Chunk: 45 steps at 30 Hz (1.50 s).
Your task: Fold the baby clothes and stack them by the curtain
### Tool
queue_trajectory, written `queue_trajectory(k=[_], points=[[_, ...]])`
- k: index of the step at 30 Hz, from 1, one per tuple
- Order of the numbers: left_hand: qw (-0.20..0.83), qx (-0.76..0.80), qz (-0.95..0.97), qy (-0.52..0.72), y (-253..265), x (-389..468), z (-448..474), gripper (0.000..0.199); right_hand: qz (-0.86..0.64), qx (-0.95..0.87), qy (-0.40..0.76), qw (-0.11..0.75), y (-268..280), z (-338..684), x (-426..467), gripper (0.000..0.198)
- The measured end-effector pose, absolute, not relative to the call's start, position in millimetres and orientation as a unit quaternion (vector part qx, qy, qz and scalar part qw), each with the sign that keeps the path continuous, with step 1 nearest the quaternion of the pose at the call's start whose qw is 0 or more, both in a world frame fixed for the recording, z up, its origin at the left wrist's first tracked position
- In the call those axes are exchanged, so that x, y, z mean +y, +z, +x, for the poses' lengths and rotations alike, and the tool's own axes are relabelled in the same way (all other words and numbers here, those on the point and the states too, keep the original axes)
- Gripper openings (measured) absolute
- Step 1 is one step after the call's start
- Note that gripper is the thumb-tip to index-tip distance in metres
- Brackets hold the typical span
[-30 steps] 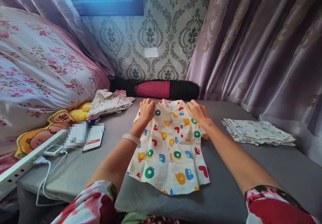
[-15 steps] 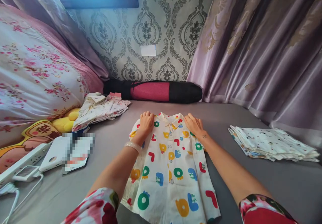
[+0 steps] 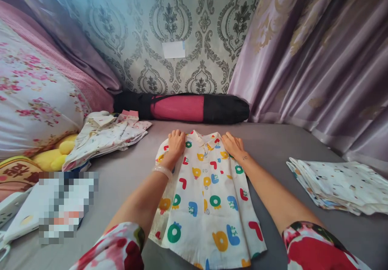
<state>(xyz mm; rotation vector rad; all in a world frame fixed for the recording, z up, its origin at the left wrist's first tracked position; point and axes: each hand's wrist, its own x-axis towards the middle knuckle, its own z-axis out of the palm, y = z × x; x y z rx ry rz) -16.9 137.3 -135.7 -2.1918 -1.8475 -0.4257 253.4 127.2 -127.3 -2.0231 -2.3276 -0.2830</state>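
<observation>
A white button-up shirt (image 3: 200,205) with red, yellow, green and blue prints lies front up on the grey bed sheet, collar pointing away from me. My left hand (image 3: 176,144) is at its left shoulder, fingers curled over the fabric beside the collar. At the opposite shoulder, my right hand (image 3: 232,144) grips the cloth in the same way. The fingertips of both hands are partly hidden. The shirt's sides are drawn inward, and its hem spreads near the bottom of the view.
Folded light clothes (image 3: 106,134) lie at left, by a yellow plush (image 3: 51,157) and a floral bundle (image 3: 33,88). A white power strip (image 3: 12,207) and blurred flat items sit nearer. Folded printed cloths (image 3: 342,183) rest at right. A black-and-pink roll (image 3: 178,108) lines the wall.
The view has tilted down and drawn closer, so side objects sit farther out and the shirt's hem shows more. Both hands stay at the shirt's shoulders.
</observation>
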Motion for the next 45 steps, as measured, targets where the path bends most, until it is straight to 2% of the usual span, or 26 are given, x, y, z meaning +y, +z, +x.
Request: queue_trajectory(k=[3, 13, 18, 21, 24, 27, 32, 36, 41, 45], points=[[0.107, -0.633, -0.757, -0.122, -141.4, 141.7, -16.7, 0.028, -0.654, -0.753, -0.069, 0.024, -130.1, 252.7, 129.0, 0.039], [-0.071, -0.65, -0.749, -0.107, -131.2, 165.6, -0.1, 0.029, -0.69, -0.711, 0.09, 0.1, -128.0, 243.9, 147.6, 0.033], [-0.101, -0.641, -0.752, -0.116, -132.5, 174.4, 7.6, 0.027, -0.713, -0.684, 0.093, 0.121, -140.9, 237.9, 153.7, 0.029], [-0.102, -0.636, -0.754, -0.134, -137.7, 169.4, 7.4, 0.026, -0.728, -0.664, 0.08, 0.148, -149.9, 235.0, 151.2, 0.028], [-0.051, -0.629, -0.757, -0.167, -143.7, 160.2, 8.9, 0.027, -0.726, -0.667, 0.029, 0.165, -156.3, 230.7, 146.6, 0.029], [0.002, -0.622, -0.767, -0.16, -148.0, 153.5, 12.5, 0.027, -0.725, -0.67, -0.002, 0.158, -157.8, 226.5, 141.6, 0.029], [0.006, -0.668, -0.733, -0.127, -146.4, 155.1, 4.7, 0.035, -0.716, -0.683, 0.008, 0.143, -149.6, 236.5, 138.6, 0.026], [-0.066, -0.688, -0.718, -0.086, -130.2, 158.9, -29.3, 0.037, -0.714, -0.662, 0.158, 0.164, -135.6, 273.2, 139.6, 0.025], [-0.277, -0.701, -0.641, -0.141, -105.5, 153.2, -83.7, 0.039, -0.705, -0.641, 0.255, 0.164, -122.6, 327.4, 131.9, 0.035], [-0.309, -0.728, -0.584, -0.184, -97.8, 141.6, -113.7, 0.036, -0.677, -0.605, 0.371, 0.195, -121.9, 349.3, 120.7, 0.026]])
